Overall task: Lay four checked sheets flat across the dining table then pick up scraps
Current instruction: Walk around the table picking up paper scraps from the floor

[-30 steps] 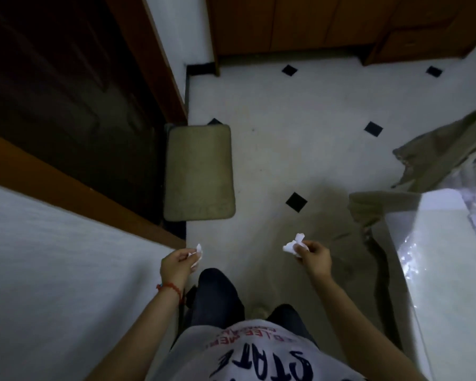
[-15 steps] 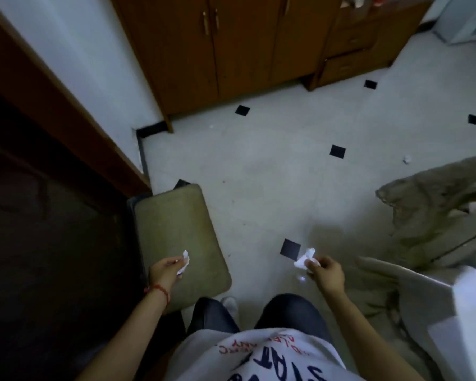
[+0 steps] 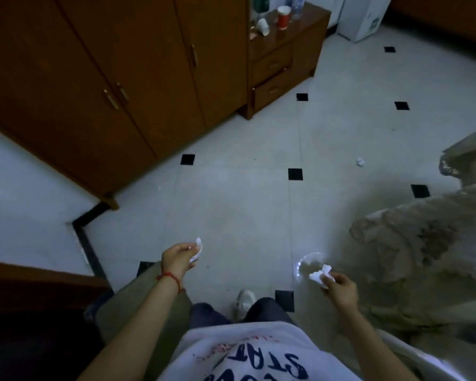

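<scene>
My left hand pinches a small white paper scrap at waist height, a red thread bracelet on its wrist. My right hand grips a larger crumpled white scrap over the floor. A third crumpled scrap lies alone on the pale tiles, well ahead and to the right of my right hand. The dining table and the checked sheets are out of view.
A brown wardrobe and a low drawer cabinet with cups stand at the back. A plastic-wrapped beige chair crowds the right side. A beige mat lies under my left arm by a dark doorway. A white box stands far back.
My view has swung up and to the right, from the doorway and mat toward the wardrobe and open floor. The loose scrap on the tiles has come closer. Both hands keep their scraps.
</scene>
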Available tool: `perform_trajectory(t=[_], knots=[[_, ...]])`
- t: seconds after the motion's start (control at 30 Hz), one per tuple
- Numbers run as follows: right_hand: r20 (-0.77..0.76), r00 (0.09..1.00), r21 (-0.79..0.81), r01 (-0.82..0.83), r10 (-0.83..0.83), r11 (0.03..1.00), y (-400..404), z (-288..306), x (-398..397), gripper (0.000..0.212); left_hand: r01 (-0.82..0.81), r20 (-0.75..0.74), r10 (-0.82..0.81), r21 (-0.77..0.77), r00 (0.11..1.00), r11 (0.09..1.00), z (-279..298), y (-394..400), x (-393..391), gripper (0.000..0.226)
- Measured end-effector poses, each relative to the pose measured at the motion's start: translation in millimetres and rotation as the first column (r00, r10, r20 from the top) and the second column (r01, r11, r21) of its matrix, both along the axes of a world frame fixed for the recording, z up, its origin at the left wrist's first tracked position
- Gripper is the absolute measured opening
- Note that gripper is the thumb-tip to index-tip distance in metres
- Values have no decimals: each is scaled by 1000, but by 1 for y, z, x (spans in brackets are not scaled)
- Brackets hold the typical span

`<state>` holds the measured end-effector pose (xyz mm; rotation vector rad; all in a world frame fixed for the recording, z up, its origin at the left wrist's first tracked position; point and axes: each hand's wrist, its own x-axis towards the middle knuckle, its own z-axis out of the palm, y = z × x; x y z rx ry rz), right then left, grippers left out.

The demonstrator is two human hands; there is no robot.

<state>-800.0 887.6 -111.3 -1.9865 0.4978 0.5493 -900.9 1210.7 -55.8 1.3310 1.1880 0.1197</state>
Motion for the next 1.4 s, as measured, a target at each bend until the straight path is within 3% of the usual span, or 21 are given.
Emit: perform_trajectory(t=[0.1,0.3,0.47,0.6,0.77,0.87,0.93,1.07,1.17,1.4], knots=[[23,999,36,45,-46,998,27,6,61,20,36,-52,-36,6,998,999,0,20,44,24],[63,976,172,194,-207,966,54,18,173,5,109,-176,-116,-48,978,993,-25,62,143,27],[36,939,159,333,-343,929,53,7,271,2,211,-170,-221,-79,960,974,-40,85,292,29],[23,871,162,481,-490,862,48,13,349,7,331,-123,-348,-141,929,933,-30,80,433,11],[53,789,111,605,-612,789,24,29,424,5,538,-48,-540,-43,841,842,-8,30,604,26],[59,710,96,695,-701,712,-3,28,452,11,627,-25,-629,-56,777,777,-1,-17,695,20],[35,670,77,738,-741,671,-25,19,472,3,680,-9,-681,-51,732,732,-4,-51,750,18],[7,601,69,797,-799,600,-75,8,537,9,705,-5,-706,-59,708,707,-9,-117,850,21],[-11,618,66,785,-786,616,-113,13,601,5,699,-27,-701,-67,712,712,-8,-153,903,18],[17,687,63,724,-726,687,-183,27,773,19,699,-73,-702,-67,709,712,-11,-198,1017,21]])
